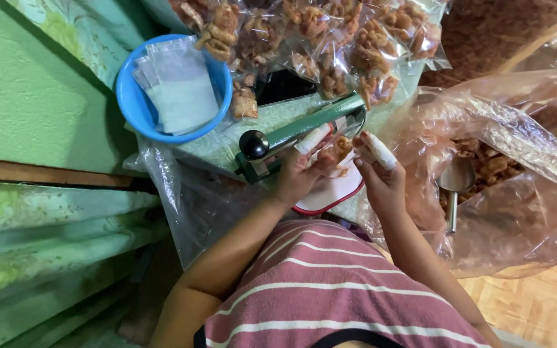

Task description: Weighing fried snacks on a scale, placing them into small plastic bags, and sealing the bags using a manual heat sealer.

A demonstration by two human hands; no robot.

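Both my hands hold a small clear bag of brown fried snacks [338, 152] at the green heat sealer [304, 129]. My left hand [301, 173] grips the bag's left side, with a white wrap on one finger. My right hand [378, 169] pinches the right side, and one of its fingers is wrapped in white too. The sealer's arm carries a black knob [253, 144] at its near end. Under the bag lies a white board with a red rim [330, 198].
A blue bowl [131, 96] with empty clear bags stands at the upper left. Several sealed snack bags [330, 38] are piled beyond the sealer. On the right, a big plastic sack of snacks [517, 174] holds a metal scoop [456, 183]. Green patterned fabric [40, 96] fills the left.
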